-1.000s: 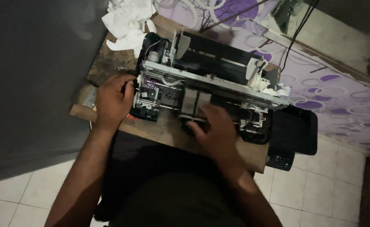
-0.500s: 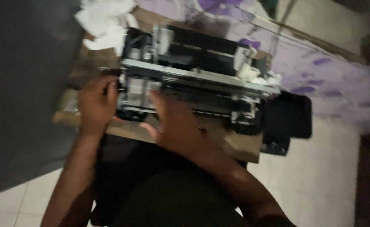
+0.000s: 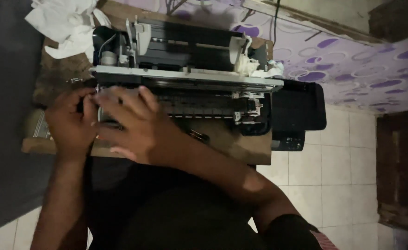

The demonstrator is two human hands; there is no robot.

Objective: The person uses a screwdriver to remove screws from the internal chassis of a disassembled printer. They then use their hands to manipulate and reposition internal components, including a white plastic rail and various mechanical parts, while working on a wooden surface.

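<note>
While the stripped printer (image 3: 185, 88) is laid long-ways left to right across the desk (image 3: 241, 148), its left end is gripped by both hands: left hand (image 3: 69, 122) curled around it, right hand (image 3: 132, 122) spread over it.

An opened printer (image 3: 185, 78) is sitting across a small table (image 3: 241, 148), its metal rail (image 3: 181, 76) running from 9 o'clock to 3 o'clock. Both hands are meeting at the printer's 9 o'clock end: the left hand (image 3: 69, 122) is lying outermost, the right hand (image 3: 130, 125) is overlapping it just toward the centre. Crumpled tissue (image 3: 65, 23) is lying at 11 o'clock behind the hands. A detached cover panel (image 3: 299, 113) is hanging off the table edge at 3 o'clock, over the tiled floor (image 3: 333, 171). A patterned cloth (image 3: 352, 69) is spreading behind, toward 1 o'clock.
</note>
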